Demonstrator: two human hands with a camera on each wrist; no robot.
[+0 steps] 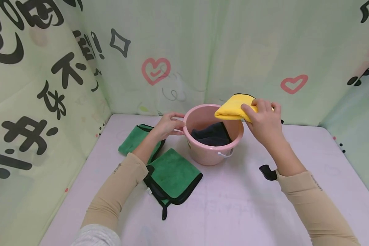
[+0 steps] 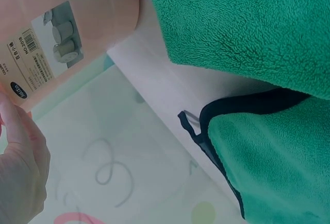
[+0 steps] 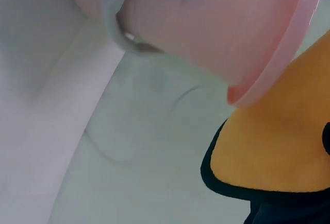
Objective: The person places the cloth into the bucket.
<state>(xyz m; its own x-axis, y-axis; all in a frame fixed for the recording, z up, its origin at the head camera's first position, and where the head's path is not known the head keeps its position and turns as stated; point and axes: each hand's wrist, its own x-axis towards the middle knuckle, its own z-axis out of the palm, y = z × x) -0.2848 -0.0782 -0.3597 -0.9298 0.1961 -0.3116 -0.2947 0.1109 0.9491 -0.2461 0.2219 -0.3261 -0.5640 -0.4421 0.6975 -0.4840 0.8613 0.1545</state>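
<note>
i see the right hand (image 1: 265,119), its grip clamped on a yellow cloth (image 1: 231,108) above the right rim of the pink bucket (image 1: 205,155), a dark cloth (image 1: 211,134) inside, the left hand (image 1: 168,125) touching the bucket's left rim, pinching or not i can't tell.

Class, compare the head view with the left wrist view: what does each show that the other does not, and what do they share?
Only the head view shows the yellow cloth, the right hand holding it, the dark cloth inside the bucket, and the white handle.

Only the left wrist view shows the barcode and the small printed picture on the bucket's label clearly.

Both show the pink bucket, the left hand beside it, and green cloths with black edging.
</note>
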